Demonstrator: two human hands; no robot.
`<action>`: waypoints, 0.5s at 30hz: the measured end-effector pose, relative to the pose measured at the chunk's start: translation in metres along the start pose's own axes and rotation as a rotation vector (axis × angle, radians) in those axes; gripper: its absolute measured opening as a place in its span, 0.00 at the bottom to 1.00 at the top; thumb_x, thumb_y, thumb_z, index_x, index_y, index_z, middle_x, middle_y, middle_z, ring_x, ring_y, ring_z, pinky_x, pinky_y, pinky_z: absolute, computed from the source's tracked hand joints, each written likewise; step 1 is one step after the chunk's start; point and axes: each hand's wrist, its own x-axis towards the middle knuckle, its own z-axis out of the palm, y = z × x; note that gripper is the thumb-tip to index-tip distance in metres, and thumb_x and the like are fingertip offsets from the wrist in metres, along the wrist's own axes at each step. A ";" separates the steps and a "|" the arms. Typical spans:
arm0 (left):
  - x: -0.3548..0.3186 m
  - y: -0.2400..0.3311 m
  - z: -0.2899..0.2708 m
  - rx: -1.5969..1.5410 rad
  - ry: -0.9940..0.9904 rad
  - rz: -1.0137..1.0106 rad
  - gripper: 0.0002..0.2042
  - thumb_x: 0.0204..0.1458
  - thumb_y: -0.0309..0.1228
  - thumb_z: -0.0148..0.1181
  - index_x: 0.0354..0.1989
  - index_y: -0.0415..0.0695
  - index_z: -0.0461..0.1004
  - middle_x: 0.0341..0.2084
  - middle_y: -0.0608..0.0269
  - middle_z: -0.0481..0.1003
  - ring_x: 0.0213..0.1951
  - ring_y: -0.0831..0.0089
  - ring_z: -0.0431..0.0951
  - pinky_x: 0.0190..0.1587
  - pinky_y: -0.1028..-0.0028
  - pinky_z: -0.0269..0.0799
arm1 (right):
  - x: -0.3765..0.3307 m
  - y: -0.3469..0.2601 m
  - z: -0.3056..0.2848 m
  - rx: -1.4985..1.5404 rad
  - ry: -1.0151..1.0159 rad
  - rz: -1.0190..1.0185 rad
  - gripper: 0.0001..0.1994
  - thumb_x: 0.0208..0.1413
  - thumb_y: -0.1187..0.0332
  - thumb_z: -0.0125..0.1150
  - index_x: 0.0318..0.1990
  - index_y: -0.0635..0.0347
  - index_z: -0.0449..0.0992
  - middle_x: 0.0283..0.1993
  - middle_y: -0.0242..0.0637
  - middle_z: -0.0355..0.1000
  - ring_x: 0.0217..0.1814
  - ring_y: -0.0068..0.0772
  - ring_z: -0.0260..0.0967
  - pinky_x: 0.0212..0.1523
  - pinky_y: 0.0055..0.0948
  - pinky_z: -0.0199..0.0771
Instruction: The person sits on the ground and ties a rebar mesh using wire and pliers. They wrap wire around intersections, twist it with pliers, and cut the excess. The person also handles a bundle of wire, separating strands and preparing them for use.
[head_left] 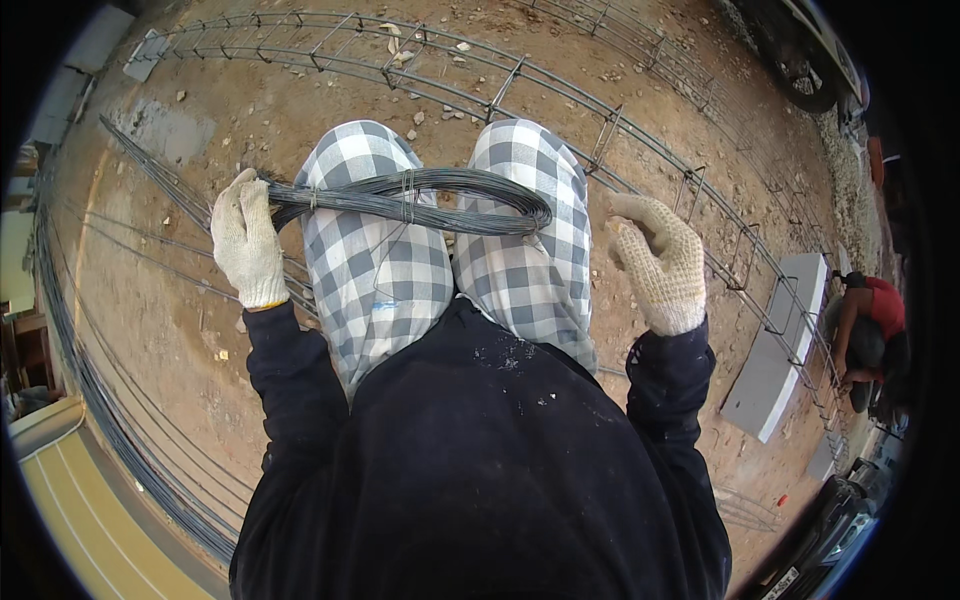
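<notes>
A long looped bundle of dark tie wire [365, 200] lies across my knees, bound round with thin wire at a couple of places. My left hand [247, 240], in a pale knitted glove, is closed round its left end. The rounded right end rests over my right knee, and a loose thin strand hangs down between my legs. My right hand [660, 262], gloved the same way, is held in the air right of the knee, apart from the bundle. Its fingers are bent, with a gap between thumb and fingers, and nothing shows in them.
A long rebar cage [522, 65] curves across the dirt beyond my knees and down the right. A grey block [775, 345] lies under it, near a crouching person in red [880, 310]. Long steel bars [90, 350] run along the left. A vehicle wheel [805, 80] is at far right.
</notes>
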 end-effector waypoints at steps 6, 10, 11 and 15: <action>-0.006 -0.023 0.008 -0.114 -0.092 -0.188 0.21 0.59 0.38 0.59 0.57 0.40 0.73 0.58 0.52 0.71 0.64 0.59 0.66 0.66 0.67 0.58 | 0.017 0.050 0.046 -0.003 -0.072 -0.116 0.25 0.56 0.69 0.67 0.60 0.65 0.71 0.43 0.38 0.77 0.41 0.23 0.74 0.42 0.24 0.75; -0.023 -0.034 0.004 -0.155 0.066 -0.332 0.29 0.56 0.36 0.62 0.64 0.37 0.64 0.57 0.51 0.70 0.60 0.62 0.67 0.61 0.67 0.62 | 0.020 0.036 0.048 -0.035 -0.143 -0.164 0.26 0.51 0.73 0.70 0.59 0.63 0.71 0.40 0.36 0.75 0.37 0.22 0.73 0.39 0.23 0.75; -0.026 -0.039 0.002 -0.345 0.061 -0.457 0.31 0.55 0.35 0.62 0.66 0.36 0.62 0.56 0.51 0.70 0.58 0.63 0.69 0.59 0.67 0.64 | 0.020 0.032 0.048 -0.037 -0.195 -0.188 0.26 0.50 0.73 0.71 0.58 0.64 0.71 0.42 0.37 0.75 0.39 0.24 0.74 0.40 0.24 0.76; -0.027 -0.062 0.001 -0.932 -0.143 -0.596 0.19 0.58 0.31 0.59 0.56 0.37 0.68 0.47 0.57 0.73 0.51 0.67 0.73 0.54 0.68 0.71 | 0.014 0.021 0.049 0.166 -0.372 -0.193 0.29 0.53 0.70 0.69 0.63 0.64 0.67 0.51 0.40 0.74 0.47 0.27 0.73 0.46 0.28 0.76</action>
